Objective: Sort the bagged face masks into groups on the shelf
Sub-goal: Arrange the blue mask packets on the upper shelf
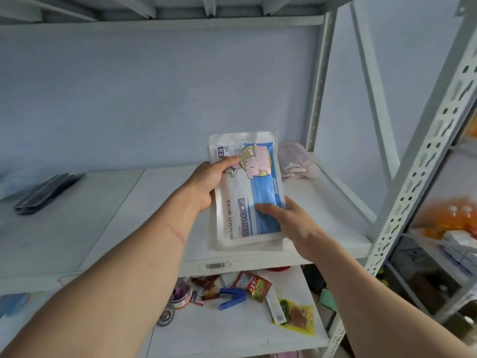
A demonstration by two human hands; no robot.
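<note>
Holding a blue mask pack (249,192) in both hands above the shelf (160,228).

Right hand (289,223) grips the pack's near right edge, thumb on the printed face; left hand (209,184) pinches the far left edge, thumb on top. The pack is face up, long axis running near to far, cartoon end pointing toward the back wall. More white packs appear to be stacked beneath it, though whether they rest on the shelf cannot be told. For a clean step, square the edges with both hands, keep the stack flat, and set it down as one group, clear of other groups. Farther back right lies a pink pack pile (296,164); far left lies a dark pack pile (46,192), well apart.
</note>
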